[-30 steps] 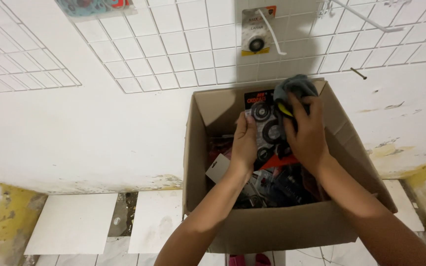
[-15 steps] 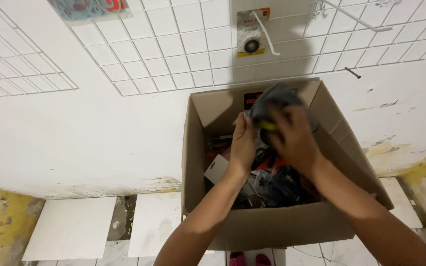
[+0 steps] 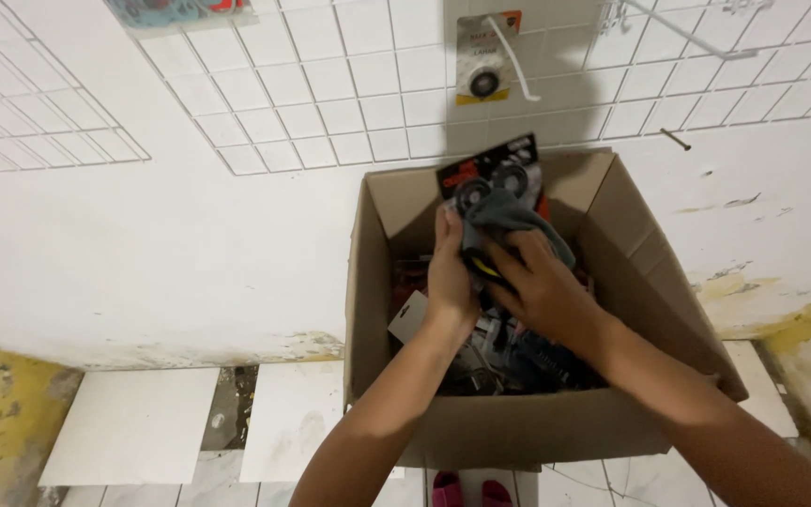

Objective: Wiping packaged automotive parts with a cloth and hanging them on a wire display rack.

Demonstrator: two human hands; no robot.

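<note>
Carded pack (image 3: 492, 176) upright above open box (image 3: 377, 282), long axis vertical; left hand (image 3: 450, 272) fingers gripping it, right hand (image 3: 542, 286) pressing grey cloth (image 3: 509, 221) alongside.

Both bare forearms reach forward and upward from the lower edge of the view, converging toward the middle. The left hand (image 3: 450, 272) stands upright on a straight wrist, palm turned inward toward the other hand, fingers pointing up and pressed together in a closed grip. The right hand (image 3: 542, 286) lies just beside it, touching it, back facing the camera, wrist bent inward, its fingers (image 3: 509, 255) curled down and leftward in a closed grip.
</note>
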